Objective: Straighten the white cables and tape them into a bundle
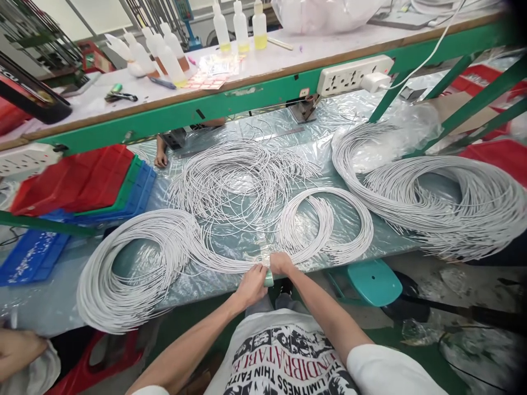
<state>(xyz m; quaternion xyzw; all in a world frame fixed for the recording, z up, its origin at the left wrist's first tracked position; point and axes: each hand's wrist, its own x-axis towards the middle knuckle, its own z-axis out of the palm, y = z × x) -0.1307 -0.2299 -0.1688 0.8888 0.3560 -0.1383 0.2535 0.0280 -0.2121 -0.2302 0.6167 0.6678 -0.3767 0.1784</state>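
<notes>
My left hand (252,286) is closed at the table's front edge, with a small pale green roll, seemingly tape (268,278), at its fingers. Right beside it, my right hand (281,264) is closed where the bundle of white cables (230,265) crosses the front edge. The fingers hide how each thing is gripped. To the left the bundle runs into a large coil of cables (99,274); on the right smaller cable loops (362,219) lie against it. Behind my hands spreads a loose pile of white cables (197,170).
Thick cable coils (486,186) lie at the right. Stacked red, green and blue bins (82,181) stand left. A green-framed shelf (247,96) with bottles and a power strip (354,75) spans the back. Another person's hand (161,159) shows beneath it. A teal stool (374,282) stands front right.
</notes>
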